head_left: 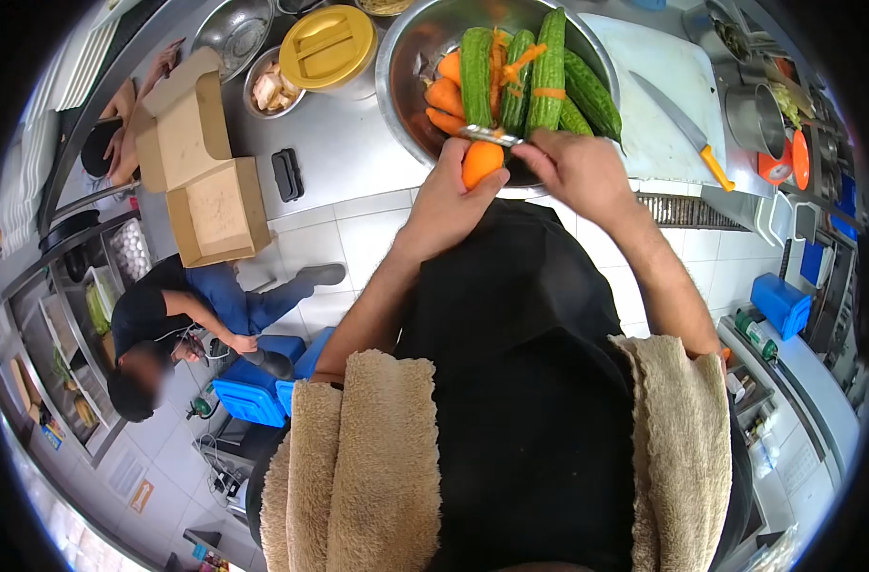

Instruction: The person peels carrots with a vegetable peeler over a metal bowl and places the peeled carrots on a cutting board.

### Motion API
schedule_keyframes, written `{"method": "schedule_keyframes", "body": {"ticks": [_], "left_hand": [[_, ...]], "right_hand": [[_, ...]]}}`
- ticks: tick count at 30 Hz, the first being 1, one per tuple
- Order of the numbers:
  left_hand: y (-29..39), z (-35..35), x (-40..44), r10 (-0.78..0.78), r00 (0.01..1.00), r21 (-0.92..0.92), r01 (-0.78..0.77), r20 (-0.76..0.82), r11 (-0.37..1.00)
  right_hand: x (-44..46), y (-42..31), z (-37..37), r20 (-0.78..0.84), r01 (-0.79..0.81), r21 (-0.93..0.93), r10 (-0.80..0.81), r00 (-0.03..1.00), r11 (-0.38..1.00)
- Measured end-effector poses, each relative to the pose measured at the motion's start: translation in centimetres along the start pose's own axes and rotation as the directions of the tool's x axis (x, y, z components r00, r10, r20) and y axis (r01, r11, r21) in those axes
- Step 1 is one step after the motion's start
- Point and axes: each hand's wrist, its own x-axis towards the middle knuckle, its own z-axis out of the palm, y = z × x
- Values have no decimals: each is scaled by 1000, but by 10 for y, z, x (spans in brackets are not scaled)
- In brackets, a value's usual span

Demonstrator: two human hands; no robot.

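My left hand [456, 195] is closed around an orange carrot [482, 164], held over the near rim of a large metal bowl [396, 100]. In my right hand [582, 172] is a metal peeler [490, 135], its head at the carrot's upper end. Inside the bowl lie several green cucumbers [547, 71] and several carrots [444, 95] toward the left. Orange peel strips [522, 69] drape over the cucumbers. My fingers partly cover the carrot and the peeler's handle.
A knife [677, 119] with an orange handle lies on a white cutting board [644, 62] at right. Left of the bowl stand a yellow-lidded tub [327, 45], a small bowl of pale pieces [274, 91] and an open cardboard box [215, 214]. Another person [182, 315] sits at lower left.
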Motion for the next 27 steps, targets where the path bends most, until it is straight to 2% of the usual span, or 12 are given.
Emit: {"method": "schedule_keyframes", "body": {"ticks": [3,7,9,12,15,20,27], "left_hand": [[15,-1,-7,-136,989,-101,142,60,985],[18,-1,-4,-128,990,-150,134,53,980],[18,-2,-1,-152,985,-135,163,87,977],[19,-2,-4,-167,985,-72,170,36,983],[23,-2,-6,-159,987,-28,160,39,987],[11,-3,1,-109,986,-83,120,125,989],[14,-5,-3,-186,980,-83,191,65,978]], "right_hand": [[-1,10,-9,-6,-39,47,39,999,998],[-10,-13,-5,-44,69,135,-63,997,988],[-10,-15,-3,-1,59,117,-59,998,991],[-6,1,1,-14,32,59,-31,999,998],[-5,10,-8,40,-43,66,41,998,997],[-9,-12,1,44,68,153,-76,996,986],[-4,5,0,63,-28,101,21,998,995]]}}
